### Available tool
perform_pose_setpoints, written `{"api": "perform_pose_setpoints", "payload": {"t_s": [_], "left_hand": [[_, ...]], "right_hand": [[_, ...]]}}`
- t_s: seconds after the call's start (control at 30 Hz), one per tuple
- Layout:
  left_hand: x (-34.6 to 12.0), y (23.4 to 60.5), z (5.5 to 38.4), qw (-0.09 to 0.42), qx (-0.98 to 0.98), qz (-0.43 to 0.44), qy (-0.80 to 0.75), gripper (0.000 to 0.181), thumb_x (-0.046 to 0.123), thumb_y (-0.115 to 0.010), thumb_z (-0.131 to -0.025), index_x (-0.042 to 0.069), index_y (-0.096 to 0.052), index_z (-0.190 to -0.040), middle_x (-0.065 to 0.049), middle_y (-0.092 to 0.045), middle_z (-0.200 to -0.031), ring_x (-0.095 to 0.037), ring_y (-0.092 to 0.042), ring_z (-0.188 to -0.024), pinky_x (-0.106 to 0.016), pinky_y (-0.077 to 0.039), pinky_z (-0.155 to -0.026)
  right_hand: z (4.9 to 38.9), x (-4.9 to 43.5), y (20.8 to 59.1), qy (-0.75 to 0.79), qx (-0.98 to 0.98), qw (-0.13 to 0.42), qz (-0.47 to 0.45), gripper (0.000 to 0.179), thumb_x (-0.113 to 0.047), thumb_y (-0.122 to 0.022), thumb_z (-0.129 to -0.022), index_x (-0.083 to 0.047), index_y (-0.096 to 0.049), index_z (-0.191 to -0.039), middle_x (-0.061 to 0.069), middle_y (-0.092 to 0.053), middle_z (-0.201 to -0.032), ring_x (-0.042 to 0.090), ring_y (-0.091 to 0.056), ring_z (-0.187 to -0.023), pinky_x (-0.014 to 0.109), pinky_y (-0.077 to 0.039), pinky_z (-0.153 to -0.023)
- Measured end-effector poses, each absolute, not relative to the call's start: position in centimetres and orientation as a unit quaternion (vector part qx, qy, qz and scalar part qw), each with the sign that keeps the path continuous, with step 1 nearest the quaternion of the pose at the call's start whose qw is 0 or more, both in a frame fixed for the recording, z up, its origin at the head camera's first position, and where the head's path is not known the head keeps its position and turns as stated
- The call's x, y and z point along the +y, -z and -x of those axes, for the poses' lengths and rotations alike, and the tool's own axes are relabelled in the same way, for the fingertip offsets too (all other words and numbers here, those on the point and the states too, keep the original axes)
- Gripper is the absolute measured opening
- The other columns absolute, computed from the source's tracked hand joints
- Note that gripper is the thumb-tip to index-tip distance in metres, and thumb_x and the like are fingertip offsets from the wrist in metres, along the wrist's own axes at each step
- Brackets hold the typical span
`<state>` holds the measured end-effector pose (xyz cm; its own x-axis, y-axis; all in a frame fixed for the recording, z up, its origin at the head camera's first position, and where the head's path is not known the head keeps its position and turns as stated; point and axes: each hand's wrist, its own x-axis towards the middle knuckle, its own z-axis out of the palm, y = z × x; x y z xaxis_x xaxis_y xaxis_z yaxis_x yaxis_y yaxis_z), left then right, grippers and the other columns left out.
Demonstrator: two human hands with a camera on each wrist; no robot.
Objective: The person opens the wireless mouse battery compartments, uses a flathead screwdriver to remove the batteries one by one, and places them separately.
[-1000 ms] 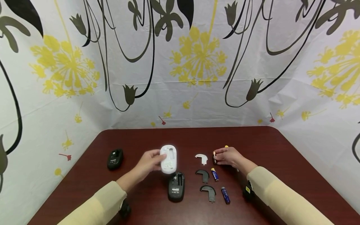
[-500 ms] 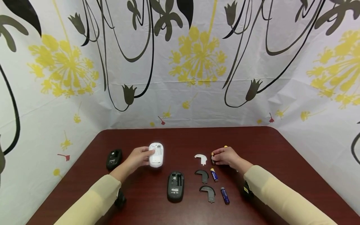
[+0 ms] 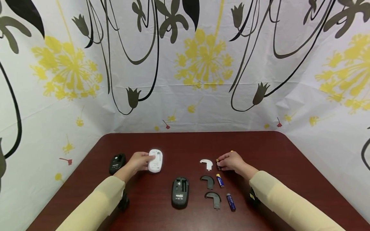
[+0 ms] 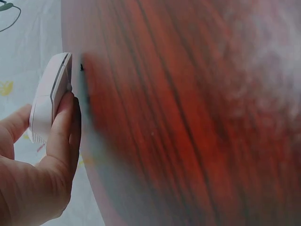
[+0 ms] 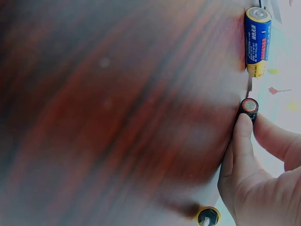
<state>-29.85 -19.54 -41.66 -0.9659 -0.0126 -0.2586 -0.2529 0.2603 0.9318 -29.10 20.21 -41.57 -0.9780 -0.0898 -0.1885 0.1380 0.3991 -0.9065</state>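
Observation:
My left hand (image 3: 139,162) grips a white computer mouse (image 3: 155,160) by its left side, underside facing up. In the left wrist view the mouse (image 4: 49,96) sits edge-on between thumb and fingers. My right hand (image 3: 232,161) pinches a dark battery (image 3: 218,164) between thumb and fingertips, close over the table. The right wrist view shows the round end of this battery (image 5: 249,106). Just left of it lies a white battery cover (image 3: 207,164). A blue battery (image 3: 220,181) with a yellow end lies just below the right hand.
A dark mouse (image 3: 180,193) lies underside up in the middle, its battery slot uncovered. Another dark mouse (image 3: 117,163) is at the left. Two dark battery covers (image 3: 210,182) and a second blue battery (image 3: 231,202) lie right of centre. A yellow battery end (image 3: 232,151) peeks out behind the right hand.
My left hand has carried the white mouse leftward, away from above the middle dark mouse. The right hand has shifted slightly left with the dark battery.

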Motion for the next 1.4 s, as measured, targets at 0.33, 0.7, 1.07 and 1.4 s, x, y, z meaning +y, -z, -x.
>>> {"api": "perform_pose_setpoints", "payload": {"t_s": [0.33, 0.7, 1.07, 1.4], "left_hand": [[-19.9, 41.9, 30.3, 0.09, 0.784, 0.098, -0.607, 0.05, 0.019, -0.068, -0.093, -0.012, -0.051, -0.129, -0.014, -0.067, -0.093, -0.016, -0.066, -0.076, -0.032, -0.058, -0.066], [-20.4, 42.2, 30.6, 0.055, 0.817, 0.102, -0.565, 0.047, 0.016, -0.07, -0.091, -0.015, -0.056, -0.122, -0.019, -0.065, -0.096, -0.018, -0.064, -0.075, -0.034, -0.059, -0.065], [-20.6, 41.9, 30.3, 0.02, 0.86, 0.072, -0.504, 0.034, 0.016, -0.071, -0.09, -0.011, -0.066, -0.11, -0.018, -0.067, -0.094, -0.02, -0.067, -0.074, -0.035, -0.059, -0.062], [-20.8, 41.5, 29.5, 0.017, 0.875, 0.053, -0.481, 0.033, 0.016, -0.07, -0.09, -0.01, -0.066, -0.11, -0.018, -0.067, -0.096, -0.023, -0.068, -0.078, -0.036, -0.059, -0.064]], "right_hand": [[29.1, 20.1, 41.5, 0.546, 0.83, 0.106, -0.024, 0.023, 0.006, -0.067, -0.087, 0.015, -0.062, -0.108, 0.02, -0.066, -0.097, 0.021, -0.067, -0.078, 0.038, -0.059, -0.071], [29.3, 20.2, 41.5, 0.551, 0.827, 0.105, -0.025, 0.024, 0.006, -0.068, -0.087, 0.015, -0.062, -0.108, 0.019, -0.067, -0.098, 0.021, -0.068, -0.077, 0.038, -0.059, -0.071], [29.3, 20.3, 41.4, 0.546, 0.831, 0.105, -0.019, 0.024, 0.005, -0.068, -0.087, 0.015, -0.063, -0.107, 0.019, -0.068, -0.096, 0.023, -0.068, -0.078, 0.039, -0.059, -0.07], [29.3, 20.3, 41.5, 0.552, 0.826, 0.111, -0.017, 0.025, 0.005, -0.068, -0.087, 0.015, -0.063, -0.109, 0.02, -0.067, -0.1, 0.025, -0.068, -0.083, 0.04, -0.059, -0.072]]}}
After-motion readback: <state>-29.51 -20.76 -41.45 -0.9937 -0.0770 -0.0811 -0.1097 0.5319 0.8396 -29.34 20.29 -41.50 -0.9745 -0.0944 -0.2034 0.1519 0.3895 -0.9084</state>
